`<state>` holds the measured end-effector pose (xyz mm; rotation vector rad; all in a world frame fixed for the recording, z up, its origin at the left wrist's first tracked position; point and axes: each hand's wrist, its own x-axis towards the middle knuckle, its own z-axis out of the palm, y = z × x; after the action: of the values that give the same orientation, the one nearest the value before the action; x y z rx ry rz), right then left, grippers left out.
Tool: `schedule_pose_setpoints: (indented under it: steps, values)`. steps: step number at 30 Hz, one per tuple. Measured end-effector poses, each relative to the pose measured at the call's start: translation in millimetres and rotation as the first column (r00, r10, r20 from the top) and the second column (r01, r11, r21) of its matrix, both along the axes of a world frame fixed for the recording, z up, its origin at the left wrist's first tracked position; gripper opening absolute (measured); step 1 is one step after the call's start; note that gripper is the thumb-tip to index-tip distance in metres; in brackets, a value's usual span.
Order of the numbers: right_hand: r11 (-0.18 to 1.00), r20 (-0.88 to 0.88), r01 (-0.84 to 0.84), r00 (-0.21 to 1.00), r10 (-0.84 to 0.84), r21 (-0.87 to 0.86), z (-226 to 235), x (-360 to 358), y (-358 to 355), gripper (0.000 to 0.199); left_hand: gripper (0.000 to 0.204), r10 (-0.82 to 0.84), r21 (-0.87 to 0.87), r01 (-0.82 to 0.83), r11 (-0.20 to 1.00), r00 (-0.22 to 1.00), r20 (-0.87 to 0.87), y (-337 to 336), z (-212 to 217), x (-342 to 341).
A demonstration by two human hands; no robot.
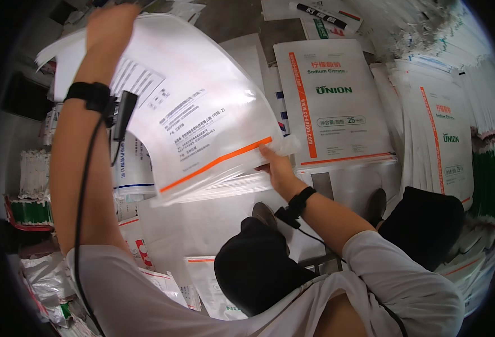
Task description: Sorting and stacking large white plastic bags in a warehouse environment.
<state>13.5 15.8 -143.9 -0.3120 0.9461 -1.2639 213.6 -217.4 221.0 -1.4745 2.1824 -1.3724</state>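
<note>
A white woven sack (213, 106) with an orange stripe and dark print curves up in front of me, its near edge raised. At its near right corner, my right hand (281, 169) is closed, thumb on top and fingers underneath. My left hand (111, 25) is at the sack's far edge; it is blurred and its fingers are mostly hidden, so its grip cannot be made out. Beneath the raised sack, the edges of more flat white sacks (225, 188) show. Just right of my right hand lies a pile of sacks (337, 95) with orange bands and green lettering.
Farther right, more printed sacks (447, 135) lean in a fanned row beside bundled white sacks (483, 84). A dark tube-like object (321, 16) lies at the back. Bundles with green bands (31, 212) stand at the left. My knees (258, 264) are close to the near sacks.
</note>
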Motion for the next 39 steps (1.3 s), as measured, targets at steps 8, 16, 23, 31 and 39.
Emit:
schedule_pose_setpoints:
  steps: [8,16,23,31,39]
  values:
    - [0.882,0.123,0.048,0.985,-0.119,0.468,-94.7,65.1,-47.7,0.041,0.037,0.020,0.166,0.117,0.979,0.758,-0.652,53.1,-279.4,62.6]
    - [0.892,0.200,0.020,0.972,-0.123,0.452,-92.6,76.2,-52.3,0.033,0.043,0.388,0.628,0.073,0.775,-0.839,-0.381,265.2,-437.0,96.4]
    - [0.944,0.260,-0.024,0.963,-0.067,0.330,-80.2,62.0,-47.6,0.026,0.068,0.156,0.277,0.170,0.946,-0.985,0.073,216.3,-443.8,50.5]
    - [0.917,0.127,-0.057,0.992,0.007,0.394,-85.1,15.1,-44.3,0.055,0.044,-0.155,0.433,-0.192,0.881,-0.981,-0.121,178.7,-490.3,118.5]
    - [0.840,-0.545,-0.349,0.644,0.537,0.415,-91.4,-36.0,-76.5,0.067,0.033,-0.134,0.433,-0.292,0.853,-0.923,-0.360,172.9,-475.9,101.1]
